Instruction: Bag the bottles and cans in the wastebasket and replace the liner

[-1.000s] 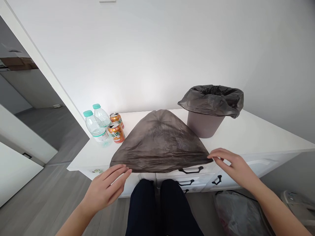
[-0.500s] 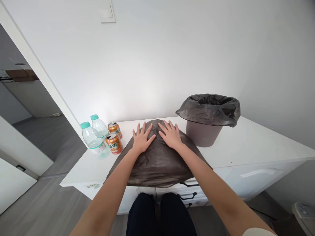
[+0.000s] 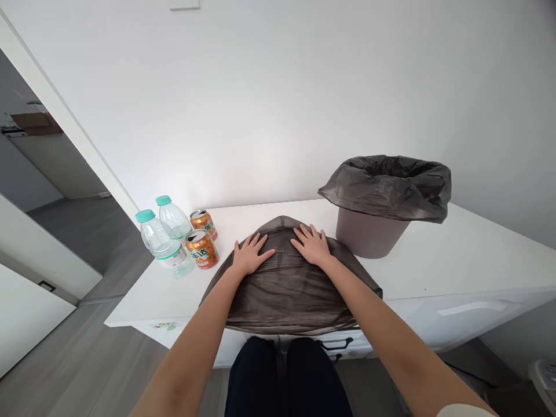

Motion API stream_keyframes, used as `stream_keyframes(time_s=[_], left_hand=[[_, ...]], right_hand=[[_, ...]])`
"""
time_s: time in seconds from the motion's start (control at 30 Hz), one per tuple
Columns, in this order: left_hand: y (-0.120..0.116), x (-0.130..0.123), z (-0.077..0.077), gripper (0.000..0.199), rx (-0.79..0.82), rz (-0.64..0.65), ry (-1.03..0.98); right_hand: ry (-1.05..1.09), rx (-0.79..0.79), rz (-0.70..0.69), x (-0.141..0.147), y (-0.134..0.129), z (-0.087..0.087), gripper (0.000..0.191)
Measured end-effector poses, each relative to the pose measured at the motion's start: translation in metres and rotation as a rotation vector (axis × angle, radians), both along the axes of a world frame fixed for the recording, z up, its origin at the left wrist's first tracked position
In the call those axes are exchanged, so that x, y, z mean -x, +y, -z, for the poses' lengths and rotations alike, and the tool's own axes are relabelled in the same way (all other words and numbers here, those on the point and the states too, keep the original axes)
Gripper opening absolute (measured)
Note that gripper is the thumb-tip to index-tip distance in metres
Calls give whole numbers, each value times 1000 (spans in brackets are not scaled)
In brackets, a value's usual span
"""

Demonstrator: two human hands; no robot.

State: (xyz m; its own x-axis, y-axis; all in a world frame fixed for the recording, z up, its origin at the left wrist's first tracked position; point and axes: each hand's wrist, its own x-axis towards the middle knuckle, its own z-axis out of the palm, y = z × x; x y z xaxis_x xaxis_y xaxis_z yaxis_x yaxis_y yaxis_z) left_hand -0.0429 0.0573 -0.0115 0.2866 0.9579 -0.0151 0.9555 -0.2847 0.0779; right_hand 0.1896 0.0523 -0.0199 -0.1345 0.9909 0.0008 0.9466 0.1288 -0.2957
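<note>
A dark, see-through plastic bag (image 3: pixel 291 289) lies spread over the white cabinet top (image 3: pixel 434 260), its near edge hanging over the front. My left hand (image 3: pixel 251 253) rests on its upper left part, palm down with fingers spread. On the upper right part lies my right hand (image 3: pixel 311 246), also flat with fingers apart. Neither hand grips anything. Beyond my right hand stands a bin (image 3: pixel 369 231), with another dark bag (image 3: pixel 386 197) folded over its rim.
Two clear bottles with teal caps (image 3: pixel 163 243) (image 3: pixel 174 219) stand at the left, beside two orange cans (image 3: pixel 202 250) (image 3: pixel 203 221). A white wall (image 3: pixel 269 104) rises behind the cabinet. Drawer handles (image 3: pixel 336 344) show at the front.
My hands have moved slightly lower on the bag and a little farther apart. The bag's top now shows above them. The view has shifted, and the bin appears farther right.
</note>
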Motion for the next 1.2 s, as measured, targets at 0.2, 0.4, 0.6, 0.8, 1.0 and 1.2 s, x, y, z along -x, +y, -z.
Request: stream_keyframes(time_s=[0.2, 0.4, 0.6, 0.8, 1.0, 1.2], left_hand=[[-2, -1, -3, 78, -4, -25, 19], [-1, -4, -16, 76, 30, -13, 23], [4, -34, -33, 59, -261, 124, -77], [35, -48, -3, 61, -128, 209, -14], [46, -42, 9, 62, -18, 180, -4], [48, -38, 15, 66, -33, 139, -30]], right_hand=[[26, 30, -11, -12, 6, 9, 69], [154, -204, -65, -21, 11, 16, 60], [210, -411, -107, 0, 37, 3, 52], [109, -172, -210, 27, 50, 2, 64], [83, -32, -214, 24, 45, 7, 69], [58, 7, -195, 18, 45, 6, 69]])
